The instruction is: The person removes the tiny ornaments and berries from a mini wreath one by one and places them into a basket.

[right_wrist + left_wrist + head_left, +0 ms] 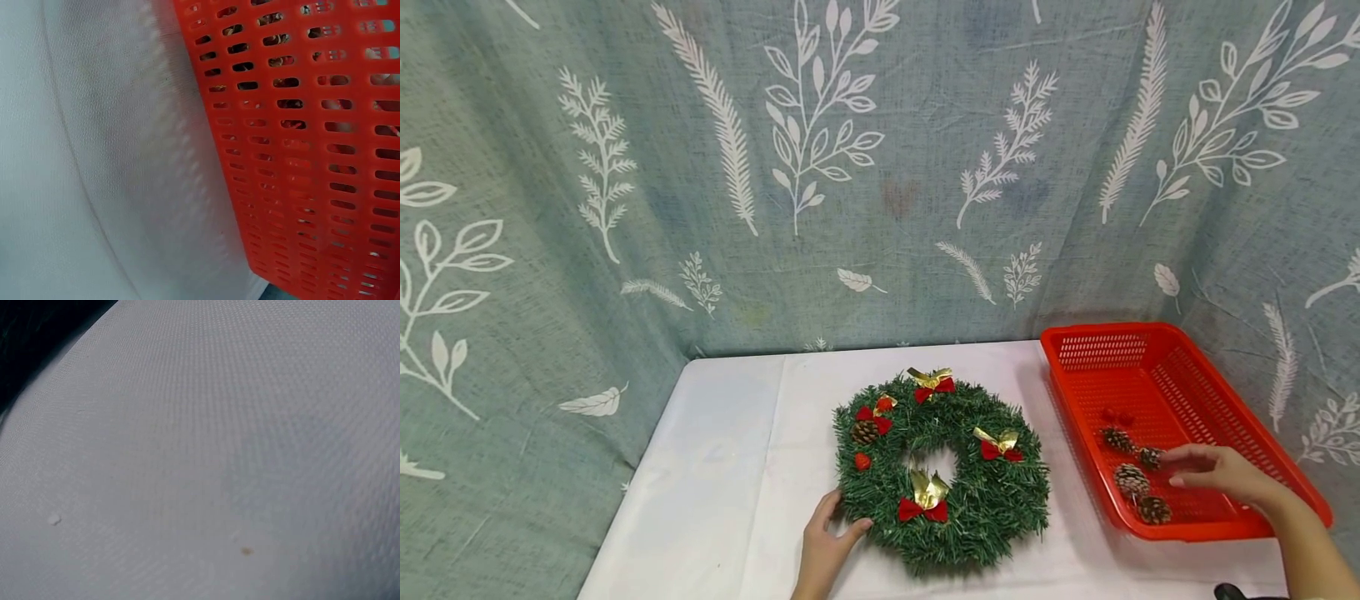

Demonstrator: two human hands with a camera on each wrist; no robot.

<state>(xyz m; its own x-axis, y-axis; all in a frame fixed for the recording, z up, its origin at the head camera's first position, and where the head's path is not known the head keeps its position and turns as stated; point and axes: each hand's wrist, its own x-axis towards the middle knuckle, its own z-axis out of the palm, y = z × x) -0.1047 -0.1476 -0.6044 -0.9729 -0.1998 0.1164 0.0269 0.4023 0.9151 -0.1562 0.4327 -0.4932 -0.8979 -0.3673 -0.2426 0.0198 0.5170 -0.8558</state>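
A green wreath [1000, 508] lies flat on the white-covered table, with several red bows with gold ribbon [925, 497], a pinecone [864, 432] and red berries [862, 461] on its left part. At its lower left edge my left hand [826, 546] holds the greenery, thumb and fingers spread apart. My right hand [1221, 475] hovers inside the red basket [1225, 400], fingers loosely extended. Its fingertips are right beside a small pinecone [1150, 457]. Around that one are a dark pinecone [1116, 439], a white-tipped pinecone [1131, 481] and a brown pinecone [1153, 509].
Small red pieces [1118, 417] sit in the basket behind the pinecones. The basket's slotted wall [300, 156] fills the right wrist view's right side. White cloth [206, 450] covers most of the left wrist view. A leaf-patterned curtain [910, 167] hangs behind the table.
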